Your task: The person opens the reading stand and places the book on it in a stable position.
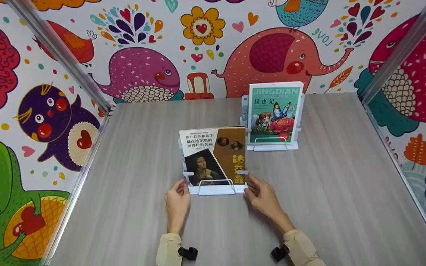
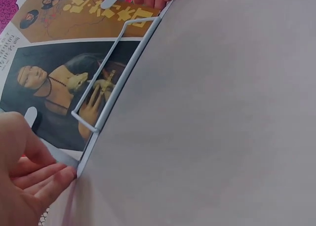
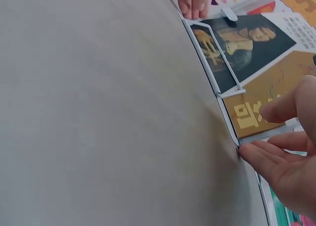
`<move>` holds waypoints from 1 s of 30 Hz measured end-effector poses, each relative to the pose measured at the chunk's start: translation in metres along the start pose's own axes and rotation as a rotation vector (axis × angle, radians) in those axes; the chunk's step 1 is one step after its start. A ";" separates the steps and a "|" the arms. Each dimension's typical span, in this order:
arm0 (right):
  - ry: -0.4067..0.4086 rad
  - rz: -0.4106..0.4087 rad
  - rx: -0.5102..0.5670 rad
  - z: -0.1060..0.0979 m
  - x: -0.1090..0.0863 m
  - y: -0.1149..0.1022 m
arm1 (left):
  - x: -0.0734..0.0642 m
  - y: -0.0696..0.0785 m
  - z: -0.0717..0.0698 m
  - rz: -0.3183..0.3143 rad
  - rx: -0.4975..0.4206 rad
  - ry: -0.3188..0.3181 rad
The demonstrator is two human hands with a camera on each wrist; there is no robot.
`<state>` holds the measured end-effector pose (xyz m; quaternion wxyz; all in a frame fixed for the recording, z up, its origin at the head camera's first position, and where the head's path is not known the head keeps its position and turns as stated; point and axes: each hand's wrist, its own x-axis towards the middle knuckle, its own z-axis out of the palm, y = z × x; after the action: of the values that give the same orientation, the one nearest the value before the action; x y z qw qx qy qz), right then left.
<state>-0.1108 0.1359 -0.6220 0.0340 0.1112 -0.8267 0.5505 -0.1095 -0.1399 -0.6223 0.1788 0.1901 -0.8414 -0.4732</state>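
Note:
A white book stand [image 1: 217, 190] with a wire lip in front stands on the table. Leaning on it is a book [image 1: 213, 155] with a brown and white cover and a portrait of a woman. At the stand's lower left corner, my left hand [image 1: 178, 201] holds its edge, with the fingertips [image 2: 64, 175] on the base corner. Opposite, my right hand [image 1: 266, 199] holds the lower right corner, its fingertips [image 3: 249, 152] touching the base. In the right wrist view one digit of that hand overlaps the book's lower edge.
Behind to the right, a second white book stand [image 1: 272, 147] bears a green book [image 1: 274, 114] with a butterfly and a flower. The table [image 1: 131, 166] has metal posts at its back corners. Cartoon-printed panels [image 1: 198, 74] rise at the back and sides.

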 end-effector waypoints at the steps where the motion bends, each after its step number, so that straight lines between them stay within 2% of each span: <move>1: -0.008 -0.012 -0.006 0.003 0.001 -0.001 | 0.001 0.000 -0.001 -0.008 0.001 -0.002; 5: -0.056 -0.025 -0.028 0.012 0.008 -0.006 | 0.006 0.000 -0.003 -0.034 0.006 0.004; 10: -0.115 -0.001 -0.043 0.018 0.014 -0.010 | 0.012 -0.002 -0.004 -0.032 0.018 -0.004; 18: -0.208 0.048 -0.040 0.019 0.031 -0.008 | 0.030 -0.003 -0.004 -0.007 -0.060 -0.077; 23: -0.257 0.073 -0.049 0.019 0.049 -0.005 | 0.049 -0.004 0.002 -0.025 -0.126 -0.144; 26: -0.293 0.115 -0.041 0.019 0.061 -0.003 | 0.057 -0.004 0.007 -0.045 -0.159 -0.183; 30: -0.313 0.165 0.005 0.017 0.074 -0.002 | 0.065 -0.002 0.013 -0.050 -0.183 -0.201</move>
<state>-0.1815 0.1086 -0.6133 -0.1405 0.1273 -0.8269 0.5293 -0.1717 -0.1629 -0.6226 0.0984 0.1453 -0.8034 -0.5690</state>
